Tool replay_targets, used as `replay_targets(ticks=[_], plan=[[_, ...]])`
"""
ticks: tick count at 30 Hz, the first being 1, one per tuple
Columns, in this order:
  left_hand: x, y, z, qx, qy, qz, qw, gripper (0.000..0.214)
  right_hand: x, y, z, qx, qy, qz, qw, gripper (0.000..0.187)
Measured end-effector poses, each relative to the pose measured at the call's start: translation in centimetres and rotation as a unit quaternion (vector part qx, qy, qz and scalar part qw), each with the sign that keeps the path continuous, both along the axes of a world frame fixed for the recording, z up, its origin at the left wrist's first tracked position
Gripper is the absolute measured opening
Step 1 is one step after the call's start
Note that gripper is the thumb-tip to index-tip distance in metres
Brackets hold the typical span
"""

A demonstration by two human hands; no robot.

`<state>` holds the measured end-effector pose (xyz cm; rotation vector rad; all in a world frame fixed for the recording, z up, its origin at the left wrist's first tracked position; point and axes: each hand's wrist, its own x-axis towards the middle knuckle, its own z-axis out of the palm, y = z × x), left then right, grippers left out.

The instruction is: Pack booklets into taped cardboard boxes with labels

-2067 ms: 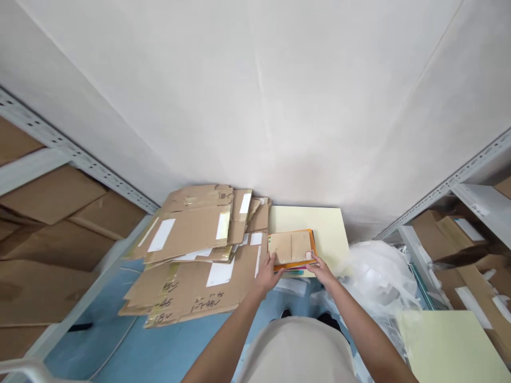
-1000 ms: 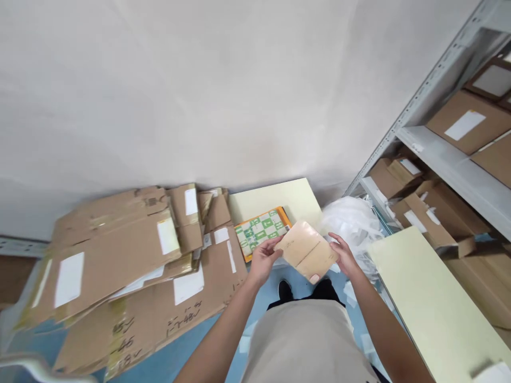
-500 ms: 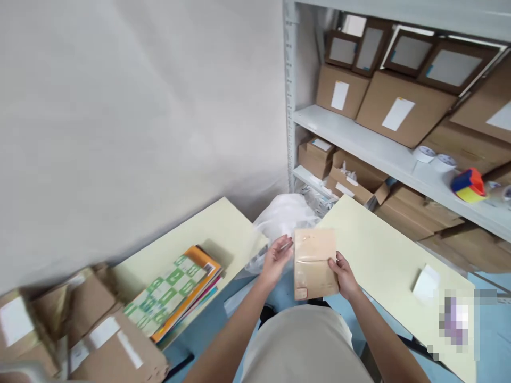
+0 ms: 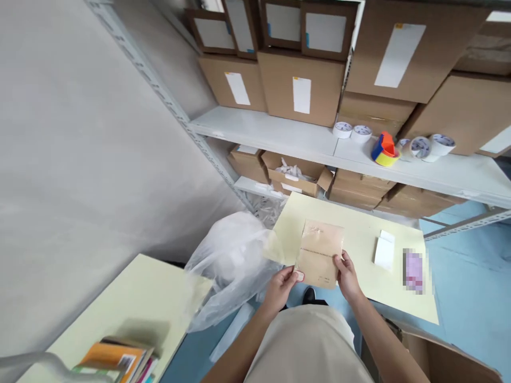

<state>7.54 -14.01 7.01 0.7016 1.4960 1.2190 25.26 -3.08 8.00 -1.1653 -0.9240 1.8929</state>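
Note:
I hold a thin brown-covered booklet in clear wrap with both hands, over the near edge of a pale yellow table. My left hand pinches its lower left corner. My right hand grips its lower right edge. Both hands are closed on it. The booklet lies nearly flat and points away from me.
A small white pad lies on the same table. A clear plastic bag sits left of it. A second pale table at lower left bears a stack of books. Metal shelving holds cardboard boxes, tape rolls and a coloured tape dispenser.
I have turned right, away from the flattened cardboard and the book stack. The booklet, lifted off that stack, has come over the right-hand table, still in both hands.

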Motion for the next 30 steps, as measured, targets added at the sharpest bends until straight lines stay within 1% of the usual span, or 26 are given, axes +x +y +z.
replay_targets(ticks=[2, 5, 9, 11, 14, 16, 19, 21, 23, 25, 28, 30], plan=[[0.4, 0.9, 0.1, -0.004, -0.007, -0.016, 1.000, 0.043, 0.9, 0.8, -0.2, 0.017, -0.008, -0.024, 1.000, 0.047], [0.7, 2.0, 0.1, -0.035, -0.016, -0.030, 0.999, 0.043, 1.7, 2.0, -0.2, 0.038, -0.009, -0.051, 0.998, 0.045], [0.6, 3.6, -0.3, -0.064, -0.026, -0.040, 0.997, 0.044, 2.0, 3.2, 0.3, 0.038, -0.002, -0.075, 0.997, 0.042], [0.5, 4.4, -0.8, -0.056, -0.037, -0.025, 0.997, 0.049, 1.8, 3.5, 0.5, 0.037, -0.012, -0.088, 0.995, 0.040], [-0.3, 5.7, -1.8, -0.015, -0.039, -0.007, 0.999, 0.063, 1.0, 3.7, 0.9, 0.044, -0.026, -0.113, 0.992, 0.042], [-1.0, 6.6, -2.2, 0.006, -0.027, -0.016, 0.999, 0.063, 0.4, 3.9, 1.3, 0.051, -0.038, -0.130, 0.989, 0.050], [-2.1, 8.0, -2.3, 0.020, -0.034, -0.050, 0.998, 0.058, 0.1, 4.3, 2.2, 0.075, -0.066, -0.154, 0.983, 0.077], [-2.7, 8.8, -2.1, 0.031, -0.054, -0.073, 0.995, 0.055, 0.3, 4.6, 2.8, 0.102, -0.085, -0.154, 0.979, 0.093], [-3.0, 9.4, -1.9, 0.040, -0.072, -0.088, 0.993, 0.054, 0.6, 4.8, 3.2, 0.129, -0.103, -0.142, 0.976, 0.099], [-3.2, 9.8, -1.8, 0.042, -0.084, -0.099, 0.991, 0.053, 1.1, 5.0, 3.2, 0.139, -0.112, -0.131, 0.975, 0.096], [-3.6, 10.1, -1.7, 0.030, -0.105, -0.120, 0.987, 0.053, 2.0, 5.3, 3.1, 0.136, -0.125, -0.117, 0.976, 0.092], [-4.1, 10.3, -1.6, 0.007, -0.136, -0.147, 0.980, 0.054, 2.7, 5.9, 3.3, 0.154, -0.144, -0.083, 0.974, 0.089]])
